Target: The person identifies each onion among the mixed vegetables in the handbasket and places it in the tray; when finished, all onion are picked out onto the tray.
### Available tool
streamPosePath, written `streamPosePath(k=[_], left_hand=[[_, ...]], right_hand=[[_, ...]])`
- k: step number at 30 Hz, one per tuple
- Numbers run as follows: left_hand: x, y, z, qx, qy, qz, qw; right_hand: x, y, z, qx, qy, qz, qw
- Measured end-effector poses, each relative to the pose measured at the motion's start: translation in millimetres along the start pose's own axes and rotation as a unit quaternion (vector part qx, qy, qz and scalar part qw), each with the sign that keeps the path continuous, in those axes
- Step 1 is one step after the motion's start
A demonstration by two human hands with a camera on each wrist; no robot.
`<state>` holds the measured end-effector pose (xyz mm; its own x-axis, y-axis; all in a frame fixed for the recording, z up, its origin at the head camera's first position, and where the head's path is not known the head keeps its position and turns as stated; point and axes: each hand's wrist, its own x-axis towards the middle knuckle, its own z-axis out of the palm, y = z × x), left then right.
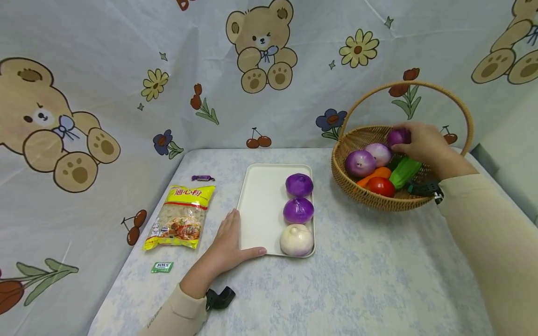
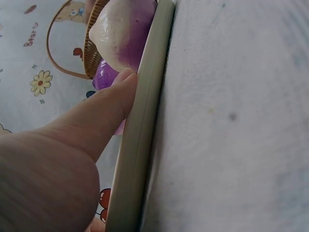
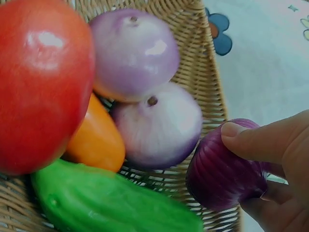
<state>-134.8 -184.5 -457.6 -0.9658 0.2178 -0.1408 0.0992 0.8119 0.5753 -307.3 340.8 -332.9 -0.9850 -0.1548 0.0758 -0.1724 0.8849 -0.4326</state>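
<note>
My right hand (image 1: pixel 426 144) pinches a dark purple onion (image 3: pixel 224 166) between thumb and fingers, at the back of the wicker basket (image 1: pixel 365 198). Beside it in the basket lie two pale purple onions (image 3: pixel 159 125), a tomato (image 3: pixel 43 87), an orange carrot-like vegetable (image 3: pixel 96 137) and a green cucumber-like vegetable (image 3: pixel 111 198). My left hand (image 1: pixel 224 245) rests at the near left corner of a white tray (image 1: pixel 258 200), thumb along its front edge. Down the tray's right side sit two purple onions (image 1: pixel 299 211) and a white-and-purple onion (image 1: pixel 296 240) in a row.
Left of the tray lies a yellow-topped pasta bag (image 1: pixel 180 217), with a purple-wrapped candy (image 1: pixel 203 178) behind it and a green-wrapped candy (image 1: pixel 162 267) in front. The basket's tall handle (image 1: pixel 468 126) arches over its contents. A bear-print cloth (image 1: pixel 201 56) hangs behind the table.
</note>
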Motion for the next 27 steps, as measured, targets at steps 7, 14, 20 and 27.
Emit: streamPosePath(k=[7, 14, 20, 27], left_hand=[[0.8, 0.6, -0.8, 0.0, 0.002, 0.002, 1.0], [1.2, -0.6, -2.0, -0.005, 0.002, -0.003, 1.0], [1.8, -0.1, -2.1, -0.004, 0.004, -0.001, 1.0], [0.3, -0.7, 0.2, -0.004, 0.002, 0.0, 1.0]], right_hand=[[-8, -20, -11, -0.015, 0.009, -0.04, 0.999], [-26, -63, -14, -0.026, 0.029, -0.113, 0.993], [-47, -106, -7, -0.016, 0.044, -0.184, 0.982], [-66, -157, 27, 0.05, 0.036, -0.264, 0.962]])
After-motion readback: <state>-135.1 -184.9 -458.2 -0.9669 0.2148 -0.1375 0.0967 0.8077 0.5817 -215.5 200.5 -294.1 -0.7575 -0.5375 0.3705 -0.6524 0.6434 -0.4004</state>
